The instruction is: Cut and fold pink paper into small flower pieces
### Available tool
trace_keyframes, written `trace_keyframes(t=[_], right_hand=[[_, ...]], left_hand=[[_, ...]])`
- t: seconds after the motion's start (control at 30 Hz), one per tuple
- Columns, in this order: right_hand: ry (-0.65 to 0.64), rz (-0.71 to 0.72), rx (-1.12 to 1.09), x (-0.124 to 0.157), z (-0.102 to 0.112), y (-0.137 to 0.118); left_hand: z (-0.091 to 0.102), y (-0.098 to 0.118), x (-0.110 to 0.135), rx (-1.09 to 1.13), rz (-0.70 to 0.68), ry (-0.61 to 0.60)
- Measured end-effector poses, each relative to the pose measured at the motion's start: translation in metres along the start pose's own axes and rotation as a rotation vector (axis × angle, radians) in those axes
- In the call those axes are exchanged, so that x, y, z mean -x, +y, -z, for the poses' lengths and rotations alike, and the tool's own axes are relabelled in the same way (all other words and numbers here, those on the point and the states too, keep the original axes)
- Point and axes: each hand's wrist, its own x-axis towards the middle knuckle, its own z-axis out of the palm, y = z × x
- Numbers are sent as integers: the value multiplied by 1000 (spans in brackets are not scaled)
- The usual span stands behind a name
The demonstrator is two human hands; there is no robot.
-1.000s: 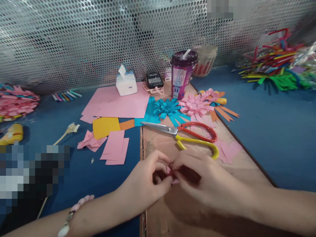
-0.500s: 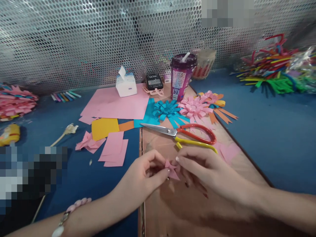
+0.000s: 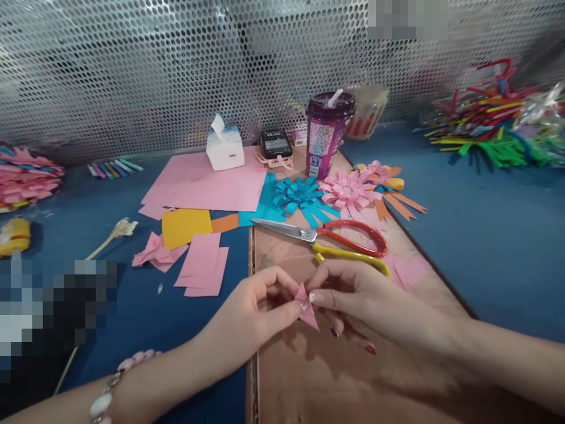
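Observation:
Between my two hands, above the brown board [image 3: 304, 388], is a small folded piece of pink paper [image 3: 309, 318] with pointed corners. My left hand [image 3: 265, 306] pinches it between thumb and fingers from the left. The thumb and forefinger of my right hand [image 3: 353, 294] close on its right edge, while the other fingers of that hand hang loose below. Just beyond my hands lie scissors [image 3: 304, 234] with one red and one yellow handle. Cut pink paper strips [image 3: 203, 268] and a crumpled pink paper piece [image 3: 159, 252] rest to the left.
Behind are a blue paper flower [image 3: 299, 194], a pink paper flower [image 3: 348, 188], a purple cup [image 3: 329, 138] with a straw, a phone [image 3: 276, 143] and a tissue pack [image 3: 225, 150] on pink paper [image 3: 198, 191]. Pipe cleaners [image 3: 489, 123] lie right; a yellow tool [image 3: 16, 235] lies left.
My right thumb and forefinger have come in to the left and now press on the pink paper. The paper has turned slightly, its lower point reaching further down.

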Motion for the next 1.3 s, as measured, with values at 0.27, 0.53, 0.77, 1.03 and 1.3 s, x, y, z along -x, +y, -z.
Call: trace_keyframes(t=[0.27,0.53,0.77,1.03,1.3], right_hand=[[-28,-78,121,3,2,-4],[-16,-96,159,3,2,-4],[3,-51,151,4,1,0],[7,-26,148,4,-2,0],[24,15,221,7,-1,1]], left_hand=[[-2,-1,1,-54,1,-18],[-3,-3,4,-147,-45,-19],[-3,-1,4,-151,-41,-11],[-2,1,4,-141,-32,-6],[-2,1,2,-121,-38,10]])
